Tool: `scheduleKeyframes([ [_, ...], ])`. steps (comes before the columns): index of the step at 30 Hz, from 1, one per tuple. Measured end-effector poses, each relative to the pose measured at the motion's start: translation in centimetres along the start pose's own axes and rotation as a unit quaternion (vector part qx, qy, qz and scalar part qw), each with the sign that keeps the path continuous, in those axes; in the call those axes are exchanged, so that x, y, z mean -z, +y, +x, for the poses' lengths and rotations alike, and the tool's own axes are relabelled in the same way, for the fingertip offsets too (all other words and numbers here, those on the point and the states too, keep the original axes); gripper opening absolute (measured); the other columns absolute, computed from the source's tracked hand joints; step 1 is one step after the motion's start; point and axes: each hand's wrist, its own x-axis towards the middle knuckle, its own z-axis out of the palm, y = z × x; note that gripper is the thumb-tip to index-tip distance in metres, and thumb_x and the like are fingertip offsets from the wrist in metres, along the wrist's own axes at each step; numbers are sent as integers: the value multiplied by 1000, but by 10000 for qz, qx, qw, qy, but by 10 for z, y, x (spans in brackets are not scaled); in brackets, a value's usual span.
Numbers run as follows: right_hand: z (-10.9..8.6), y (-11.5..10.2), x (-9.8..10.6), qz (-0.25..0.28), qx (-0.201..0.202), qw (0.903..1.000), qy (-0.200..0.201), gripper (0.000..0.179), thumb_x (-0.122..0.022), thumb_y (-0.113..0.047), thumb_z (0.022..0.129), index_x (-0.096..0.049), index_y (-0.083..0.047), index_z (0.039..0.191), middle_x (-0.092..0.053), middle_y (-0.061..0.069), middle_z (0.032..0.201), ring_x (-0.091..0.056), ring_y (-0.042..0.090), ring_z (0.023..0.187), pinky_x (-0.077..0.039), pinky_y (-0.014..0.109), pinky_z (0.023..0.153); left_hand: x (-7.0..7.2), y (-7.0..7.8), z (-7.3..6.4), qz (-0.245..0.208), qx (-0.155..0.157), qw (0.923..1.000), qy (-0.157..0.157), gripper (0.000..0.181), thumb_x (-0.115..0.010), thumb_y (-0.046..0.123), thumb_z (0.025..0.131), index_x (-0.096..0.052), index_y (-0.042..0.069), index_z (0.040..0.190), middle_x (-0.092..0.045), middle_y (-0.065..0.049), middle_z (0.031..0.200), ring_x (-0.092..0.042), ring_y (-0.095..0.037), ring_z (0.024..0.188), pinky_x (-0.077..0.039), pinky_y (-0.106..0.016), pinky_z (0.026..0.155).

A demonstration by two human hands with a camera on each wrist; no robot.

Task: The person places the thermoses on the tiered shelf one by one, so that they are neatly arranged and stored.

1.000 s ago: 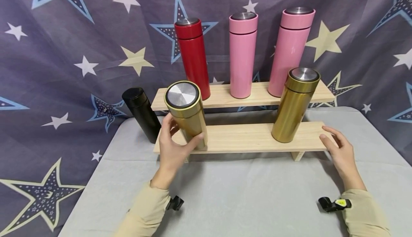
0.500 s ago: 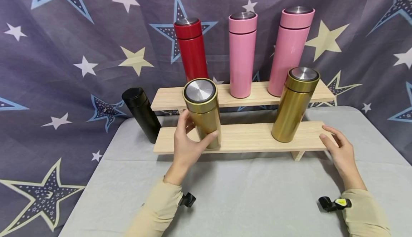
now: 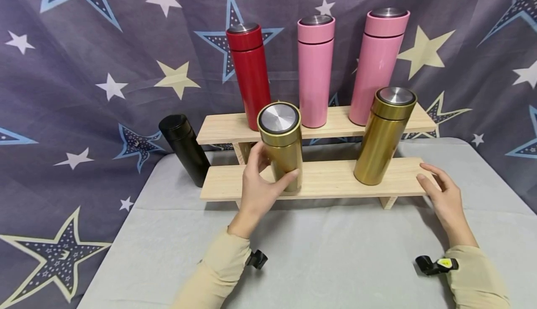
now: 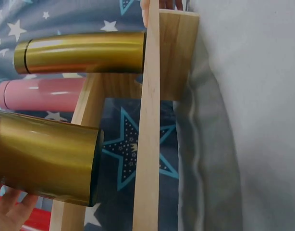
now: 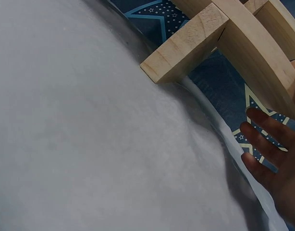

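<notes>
A gold thermos bottle with a steel-topped lid [image 3: 287,155] is gripped by my left hand [image 3: 262,185], thumb in front and fingers round its left side. In the left wrist view the base of this gold thermos [image 4: 46,156] stands apart from the edge of the lower shelf board [image 4: 147,144]. A second gold thermos [image 3: 383,141] stands on the right part of the wooden lower shelf [image 3: 327,178]. My right hand [image 3: 446,202] is at that shelf's right end; in the right wrist view its fingers [image 5: 263,137] are spread, with the thumb against the board.
On the upper shelf [image 3: 285,125] stand a red thermos [image 3: 249,76] and two pink ones, a middle one [image 3: 316,76] and a right one [image 3: 379,66]. A black thermos [image 3: 184,148] stands on the grey-covered table [image 3: 335,253] left of the rack. Behind hangs a star-patterned cloth [image 3: 105,43].
My left hand has carried the gold thermos rightward along the lower shelf, from its left end toward the middle. The right hand and the other bottles have stayed put.
</notes>
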Motion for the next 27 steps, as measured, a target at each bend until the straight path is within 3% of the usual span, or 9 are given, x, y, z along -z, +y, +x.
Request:
scheduleKeyframes([
  [5, -1, -1, -1, 25, -27, 10000, -32, 42, -63, -28, 98, -58, -23, 140, -55, -26, 107, -54, -6, 93, -41, 6, 75, -12, -18, -1, -109, 104, 9998, -108, 78, -89, 8, 73, -47, 5, 138, -58, -11, 123, -61, -23, 104, -51, -39, 93],
  [10, -1, -1, -1, 17, -19, 10000, -9, 42, -62, -28, 98, -58, -24, 140, -55, -26, 106, -54, -6, 93, -41, 6, 75, -24, -18, 1, -273, 41, 9994, -196, 76, -88, 13, 75, -47, 7, 138, -58, -8, 122, -59, -19, 110, -50, -35, 96],
  [27, -1, 0, 1, -75, -52, 10000, -16, 43, -62, -30, 99, -57, -24, 141, -53, -25, 109, -53, -6, 96, -39, 6, 77, -57, -19, 9, -297, 416, 9972, -549, 80, -88, 17, 75, -46, 14, 142, -60, -5, 118, -59, -16, 105, -52, -33, 92],
])
